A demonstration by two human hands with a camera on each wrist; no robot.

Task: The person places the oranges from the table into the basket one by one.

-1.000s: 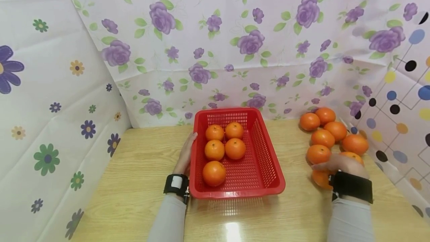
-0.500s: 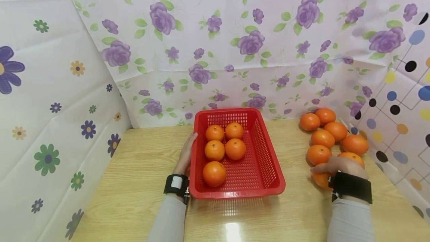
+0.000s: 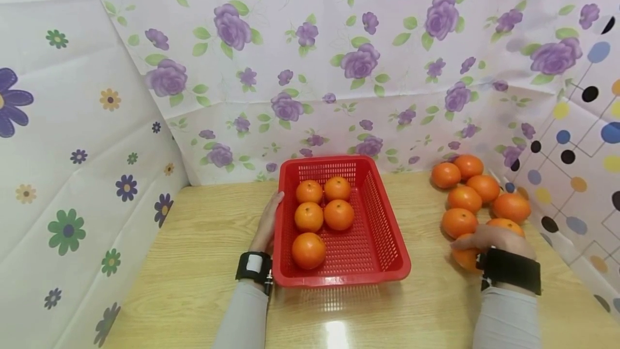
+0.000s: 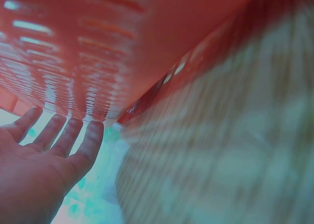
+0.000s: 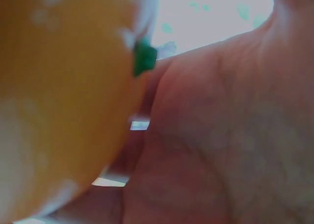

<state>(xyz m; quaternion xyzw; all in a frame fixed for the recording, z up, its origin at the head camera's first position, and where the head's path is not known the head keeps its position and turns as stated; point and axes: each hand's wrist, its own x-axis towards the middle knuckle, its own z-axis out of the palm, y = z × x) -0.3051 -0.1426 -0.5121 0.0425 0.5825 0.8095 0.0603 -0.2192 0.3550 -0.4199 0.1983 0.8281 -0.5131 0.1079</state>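
Noted at the middle of the wood-grain table: red perforated plastic basket, containing five oranges, with bare floor along its right side. Touched on its left side by the left hand, fingers extended and fingertips against the slotted wall, not closed round the rim.

Gripped from above by the right hand, fingers curled about it: one gripped orange, at the near end of the loose group on the right of the table. Seen in the right wrist view: green stem end beside the palm, with too much blur for a ruling on tightness of hold.

Chief risk, as judged: disturbance of neighbouring fruit. Cause: close packing, with one orange just beyond the fingers and another partly hidden behind the hand; on a careless lift, liable to be nudged and set rolling across the tabletop.

Second risk: slip of the gripped fruit, owing to round, smooth skin. Third: sideways shift of the basket on a knock, owing to contact from one side only. Fourth: on any jolt, roll of the near-left orange into the bare floor beside it.
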